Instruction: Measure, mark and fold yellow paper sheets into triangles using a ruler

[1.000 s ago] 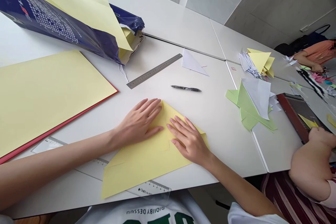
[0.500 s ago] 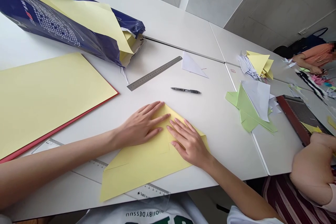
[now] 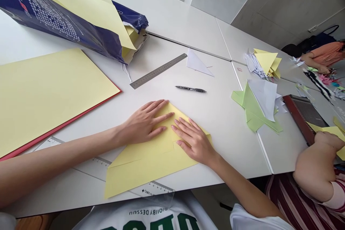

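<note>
Left hand [image 3: 145,122] spread wider; right hand [image 3: 197,143] loosely fanned; yellow paper [image 3: 147,161] beneath fingers [image 3: 164,117], ungripped.

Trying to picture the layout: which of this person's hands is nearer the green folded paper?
Right. The right hand touches the folded yellow paper, left of the green folded paper; the left hand touches that yellow paper too, but farther left.

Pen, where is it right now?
In the head view, the pen lies just right of centre on the white table, between the white folded paper and the right hand.
</note>
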Motion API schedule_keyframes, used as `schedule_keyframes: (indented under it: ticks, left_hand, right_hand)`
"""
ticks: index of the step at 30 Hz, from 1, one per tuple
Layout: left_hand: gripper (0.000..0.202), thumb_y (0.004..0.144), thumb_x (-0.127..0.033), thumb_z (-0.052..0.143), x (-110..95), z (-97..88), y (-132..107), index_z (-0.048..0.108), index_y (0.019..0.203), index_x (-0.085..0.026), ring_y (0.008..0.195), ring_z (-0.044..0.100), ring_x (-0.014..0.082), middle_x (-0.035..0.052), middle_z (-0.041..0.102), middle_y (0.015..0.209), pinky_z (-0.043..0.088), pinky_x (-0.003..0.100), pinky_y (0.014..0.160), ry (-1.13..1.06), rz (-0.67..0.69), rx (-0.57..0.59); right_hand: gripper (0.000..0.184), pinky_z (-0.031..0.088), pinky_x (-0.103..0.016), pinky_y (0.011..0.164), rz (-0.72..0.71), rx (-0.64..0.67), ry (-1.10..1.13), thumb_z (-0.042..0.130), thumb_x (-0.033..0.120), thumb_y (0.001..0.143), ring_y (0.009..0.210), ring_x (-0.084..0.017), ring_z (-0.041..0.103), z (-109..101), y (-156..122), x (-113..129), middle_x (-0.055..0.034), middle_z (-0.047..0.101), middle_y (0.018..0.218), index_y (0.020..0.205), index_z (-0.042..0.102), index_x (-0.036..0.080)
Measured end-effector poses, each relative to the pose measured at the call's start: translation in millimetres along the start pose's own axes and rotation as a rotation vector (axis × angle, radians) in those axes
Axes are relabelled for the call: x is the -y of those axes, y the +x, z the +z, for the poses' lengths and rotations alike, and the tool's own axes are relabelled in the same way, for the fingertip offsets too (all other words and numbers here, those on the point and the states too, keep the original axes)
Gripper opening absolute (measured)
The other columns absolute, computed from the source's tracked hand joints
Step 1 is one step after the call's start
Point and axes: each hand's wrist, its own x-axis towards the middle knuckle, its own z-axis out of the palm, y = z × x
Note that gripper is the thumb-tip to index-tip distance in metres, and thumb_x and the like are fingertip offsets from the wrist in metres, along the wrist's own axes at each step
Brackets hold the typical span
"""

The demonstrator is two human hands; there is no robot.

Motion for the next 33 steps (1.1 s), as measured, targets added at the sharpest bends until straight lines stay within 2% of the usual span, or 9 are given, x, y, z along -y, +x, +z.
schedule_keyframes:
  ticks: [3,9,18,25,29,33]
  left_hand:
    - [0.054,0.099,-0.050,0.035,-1.1,-0.8,0.3,0.038,0.149,-0.028,0.146,0.029,0.0302,0.0135,0.023,0.160,0.029,0.048,0.118,-0.010,-0.007,0.001]
    - [0.067,0.093,-0.066,0.036,-2.4,-0.3,1.5,0.031,0.151,-0.032,0.147,0.027,0.0296,0.0106,0.024,0.161,0.022,0.051,0.120,-0.003,-0.023,0.000]
    - [0.067,0.094,-0.067,0.035,-2.2,-2.1,2.6,0.025,0.152,-0.036,0.148,0.025,0.0283,0.0065,0.021,0.162,0.020,0.050,0.121,-0.018,-0.039,0.027]
    - [0.066,0.094,-0.066,0.035,-2.1,-1.0,2.4,0.026,0.152,-0.035,0.148,0.024,0.0285,0.0085,0.022,0.161,0.021,0.050,0.120,-0.006,-0.028,0.017]
    - [0.066,0.094,-0.065,0.036,-1.6,-1.6,2.3,0.026,0.152,-0.036,0.148,0.025,0.0286,0.0076,0.023,0.161,0.021,0.051,0.120,-0.013,-0.028,0.012]
    - [0.064,0.094,-0.063,0.037,-2.7,-2.4,2.7,0.030,0.151,-0.033,0.147,0.026,0.0293,0.0084,0.024,0.161,0.022,0.052,0.120,-0.021,-0.022,0.005]
  right_hand:
    - [0.046,0.032,-0.047,0.121,-0.001,0.012,0.006,0.044,0.029,0.100,0.145,-0.019,0.035,-1.5,0.2,-0.3,-0.0057,0.047,0.150,0.146,0.045,0.020]
    - [0.048,0.033,-0.049,0.121,0.007,0.017,0.009,0.043,0.030,0.100,0.145,-0.020,0.035,-3.2,0.7,0.3,-0.0055,0.048,0.149,0.147,0.043,0.023]
    - [0.044,0.029,-0.046,0.123,-0.006,0.028,0.015,0.042,0.032,0.101,0.147,-0.019,0.032,-4.0,-0.5,-4.2,-0.0060,0.046,0.150,0.142,0.050,0.017]
    - [0.049,0.030,-0.048,0.122,-0.011,0.035,-0.001,0.042,0.036,0.101,0.147,-0.020,0.032,-4.3,-0.3,-2.4,-0.0063,0.046,0.150,0.147,0.043,0.019]
    - [0.050,0.029,-0.047,0.123,-0.010,0.033,-0.016,0.043,0.037,0.101,0.147,-0.021,0.031,-4.0,-0.2,-0.2,-0.0077,0.046,0.150,0.146,0.045,0.016]
    - [0.050,0.029,-0.048,0.123,-0.007,0.034,-0.013,0.042,0.037,0.101,0.147,-0.020,0.031,-3.9,-0.1,0.0,-0.0073,0.046,0.150,0.147,0.043,0.018]
